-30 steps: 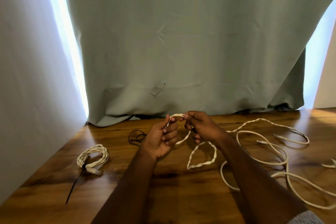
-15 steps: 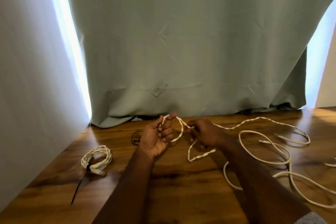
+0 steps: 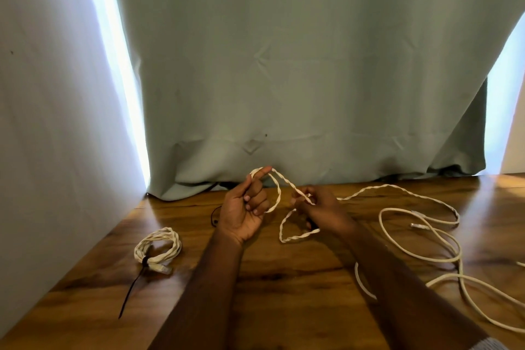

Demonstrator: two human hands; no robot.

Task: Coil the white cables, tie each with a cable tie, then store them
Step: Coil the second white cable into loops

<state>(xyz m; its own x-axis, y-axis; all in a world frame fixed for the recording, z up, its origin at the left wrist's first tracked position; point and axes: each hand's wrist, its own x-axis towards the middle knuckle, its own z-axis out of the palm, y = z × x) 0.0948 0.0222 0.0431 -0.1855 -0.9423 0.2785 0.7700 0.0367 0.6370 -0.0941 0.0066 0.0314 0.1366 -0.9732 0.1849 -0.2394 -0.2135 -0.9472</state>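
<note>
Your left hand [image 3: 244, 212] has its fingers [image 3: 255, 202] curled round a loop of the twisted white cable [image 3: 279, 193], raised above the desk [image 3: 284, 278]. Your right hand [image 3: 321, 209] pinches the same cable; its slack trails rightward. A tied coil [image 3: 157, 247] lies at left.

My view is dim overall, lit mostly by daylight that leaks in as blown-out strips on either side of the curtain [image 3: 298, 65]. The wooden table [image 3: 284, 278] catches soft glare near its far right corner, and both forearms throw dark, diffuse shadows across it. Edges bow with wide-angle distortion (the left wall [image 3: 56, 122] leans noticeably). Detail looks slightly soft and noisy throughout.
</note>
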